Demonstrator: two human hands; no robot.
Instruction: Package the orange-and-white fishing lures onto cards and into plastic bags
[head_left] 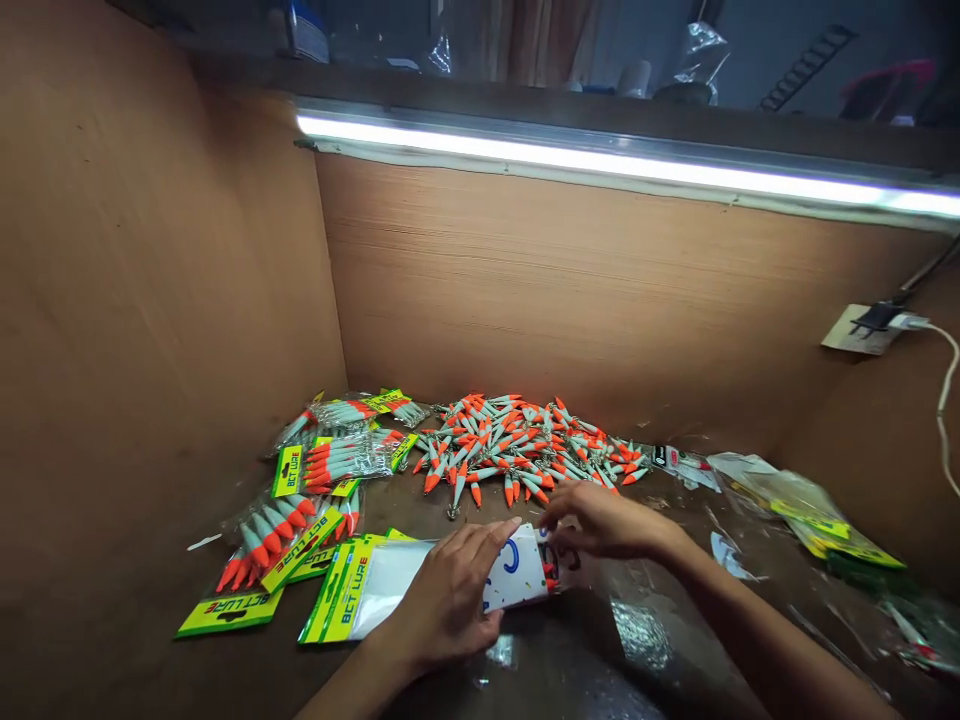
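Note:
My left hand (448, 595) lies flat with its fingers stretched over a clear plastic bag (390, 585) that has a yellow-green header card reading BCT LURE. My right hand (600, 522) pinches the open end of that bag, where a white card with blue marks (517, 570) and some orange-tipped lures show inside. Just beyond both hands lies a heap of loose grey lures with orange tips (517, 445).
Several filled lure packets (300, 500) are piled at the left. Empty bags with yellow headers (817, 515) lie at the right. Wooden walls enclose the bench, a strip light (600, 165) runs along the back, and a wall socket with a plug (870, 325) sits at the right.

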